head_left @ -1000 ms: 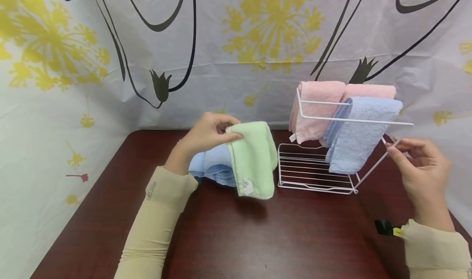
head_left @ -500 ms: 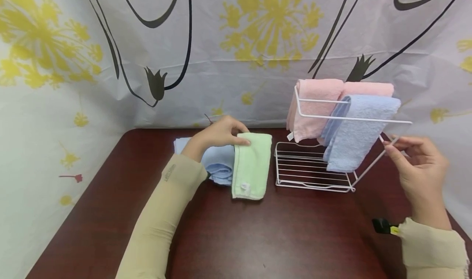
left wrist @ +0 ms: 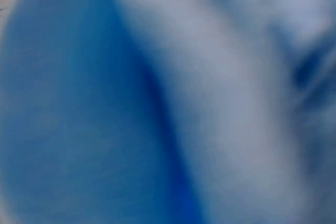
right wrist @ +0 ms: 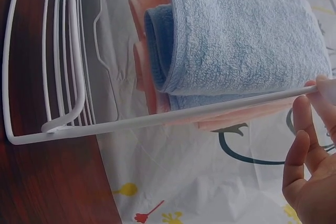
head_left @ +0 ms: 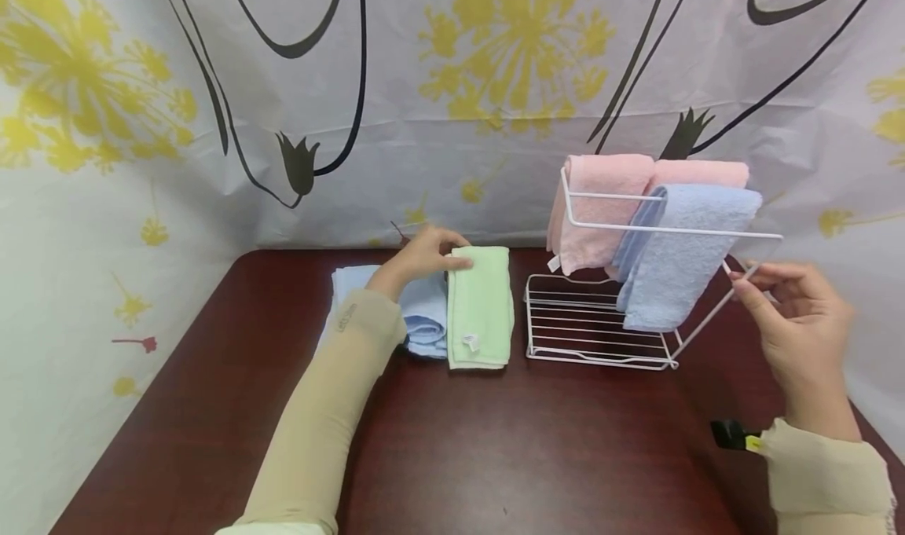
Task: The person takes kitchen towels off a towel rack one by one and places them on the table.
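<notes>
A folded light-green towel [head_left: 481, 307] with a small white tag lies on the table. My left hand [head_left: 423, 256] pinches its upper left corner, thumb on top. Beside it, partly under the left wrist, are folded light-blue towels [head_left: 427, 315]; blurred blue cloth [left wrist: 79, 103] fills the left wrist view. On the right stands a white wire rack [head_left: 601, 356] with a slatted base. Two pink towels [head_left: 610, 213] and a light-blue towel [head_left: 668, 264] hang over its upper bars. My right hand [head_left: 806, 323] pinches the rack's slanted side bar [right wrist: 210, 109] between thumb and fingers.
The dark red-brown table [head_left: 495, 456] runs back to a white curtain [head_left: 396, 181] printed with yellow flowers. A black strap end with a yellow piece [head_left: 752, 442] sticks out from the right sleeve.
My left hand has lowered the green towel from the air onto the table, beside the blue towels, and shifted it slightly back. The right hand keeps its grip on the rack.
</notes>
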